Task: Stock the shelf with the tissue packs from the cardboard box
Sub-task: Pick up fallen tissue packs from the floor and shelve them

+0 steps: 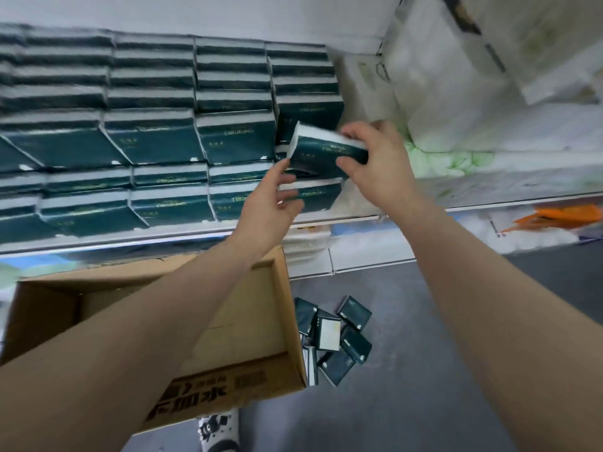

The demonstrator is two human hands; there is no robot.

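My right hand (375, 164) grips a dark green tissue pack (323, 154) by its right end, tilted, in front of the rightmost stack on the shelf (326, 220). My left hand (270, 200) is open just below the pack's left end, with fingertips at its lower corner. Rows of identical dark green packs (153, 138) fill the shelf to the left in several stacked layers. The open cardboard box (254, 321) stands on the floor below my left forearm; the visible part of its inside shows no packs.
Several loose dark green packs (336, 340) lie on the grey floor to the right of the box. White and green-printed tissue bundles (456, 132) fill the shelf to the right. Lower shelves hold white and orange packages (554, 216). A patterned shoe (217, 432) is by the box.
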